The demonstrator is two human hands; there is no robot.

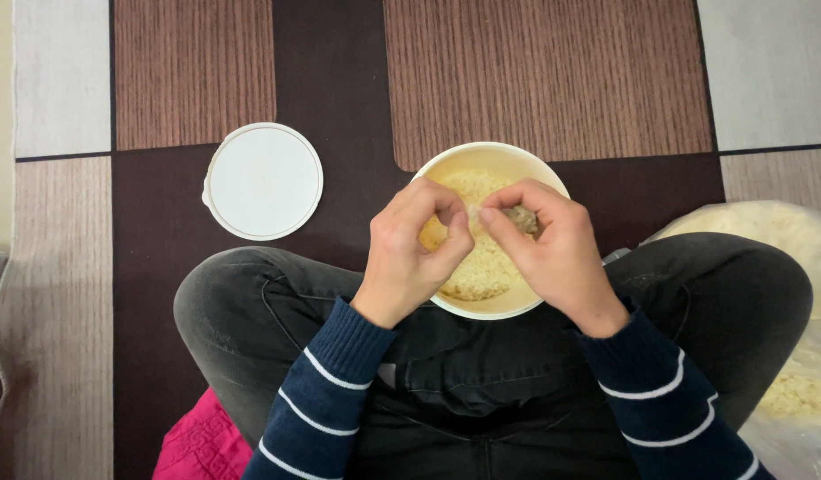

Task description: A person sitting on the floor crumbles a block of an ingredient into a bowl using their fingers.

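Observation:
A cream plastic bowl (492,153) rests between my crossed legs, holding pale yellow crumbly bits (482,267). Both hands hover over it. My left hand (409,253) pinches a small pale piece at its fingertips. My right hand (553,251) curls around a small brownish lump (521,216) and meets the left fingertips above the bowl's middle. I wear a navy sweater with white stripes and dark grey trousers.
A round white lid (263,181) lies on the patterned rug (535,71) to the left of the bowl. At the right, a clear plastic bag (797,391) holds more pale crumbly stuff. A pink cloth (202,444) shows at bottom left.

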